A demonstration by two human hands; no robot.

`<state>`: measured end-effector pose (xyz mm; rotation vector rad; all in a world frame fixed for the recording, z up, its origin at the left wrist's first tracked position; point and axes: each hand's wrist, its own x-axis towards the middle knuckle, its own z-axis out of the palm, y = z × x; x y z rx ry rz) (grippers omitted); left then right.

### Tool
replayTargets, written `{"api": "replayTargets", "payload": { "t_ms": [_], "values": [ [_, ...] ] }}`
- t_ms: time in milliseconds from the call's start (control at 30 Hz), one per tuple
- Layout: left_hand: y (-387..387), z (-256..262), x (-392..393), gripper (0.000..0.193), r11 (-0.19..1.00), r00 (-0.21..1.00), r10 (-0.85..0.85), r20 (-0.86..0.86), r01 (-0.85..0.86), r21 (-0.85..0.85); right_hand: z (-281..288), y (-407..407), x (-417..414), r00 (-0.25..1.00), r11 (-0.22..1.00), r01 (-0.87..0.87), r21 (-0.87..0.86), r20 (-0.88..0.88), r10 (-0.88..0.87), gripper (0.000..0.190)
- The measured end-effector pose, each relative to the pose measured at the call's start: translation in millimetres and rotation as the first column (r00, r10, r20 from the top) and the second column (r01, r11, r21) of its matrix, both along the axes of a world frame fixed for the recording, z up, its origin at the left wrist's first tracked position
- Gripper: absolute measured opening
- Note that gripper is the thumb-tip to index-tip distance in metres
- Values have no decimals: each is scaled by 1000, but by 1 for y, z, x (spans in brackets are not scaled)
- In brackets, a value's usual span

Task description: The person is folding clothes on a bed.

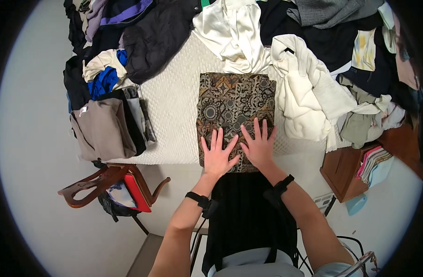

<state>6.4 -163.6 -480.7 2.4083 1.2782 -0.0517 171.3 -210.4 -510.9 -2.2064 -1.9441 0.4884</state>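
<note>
A dark patterned cloth garment [236, 100], folded into a rectangle, lies at the near edge of a bed with a white textured cover [173, 117]. My left hand [218, 155] rests palm down on its lower left part, fingers spread. Beside it, my right hand [259, 147] lies flat on the lower right part, fingers also apart. Neither hand grips the cloth. Just beyond the garment is a white satin garment [235, 34]. To its right lies a crumpled cream garment [308, 93].
A stack of folded clothes [100, 128] stands at the bed's left edge. Loose clothes [156, 38] cover the far side. A wooden chair [97, 187] stands below left, and a wooden cabinet [343, 169] with folded cloths [374, 164] below right.
</note>
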Motion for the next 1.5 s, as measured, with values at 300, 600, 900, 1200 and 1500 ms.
{"api": "replayTargets", "payload": {
  "t_ms": [300, 600, 900, 1200, 1500],
  "values": [
    [15, -41, -16, 106, 926, 895, -318, -312, 222, -306, -33, 51, 19, 995, 996, 88, -1, 45, -88, 65],
    [20, -33, -3, 115, 889, 831, -392, -395, 231, -395, -55, 26, 69, 701, 874, 479, 76, -632, -329, 65],
    [49, 2, -26, 106, 763, 962, -257, -95, 141, -630, -4, 33, 57, -330, 536, 207, -818, -575, -749, 60],
    [88, 84, -70, 94, 210, -83, 977, 197, 554, -805, 178, 72, -8, 871, 991, -33, 130, -482, 92, 55],
    [66, 10, -158, 58, -150, -69, 987, -143, -116, -982, 82, 15, -61, 931, 934, -350, 71, -82, 355, 53]
  ]
}}
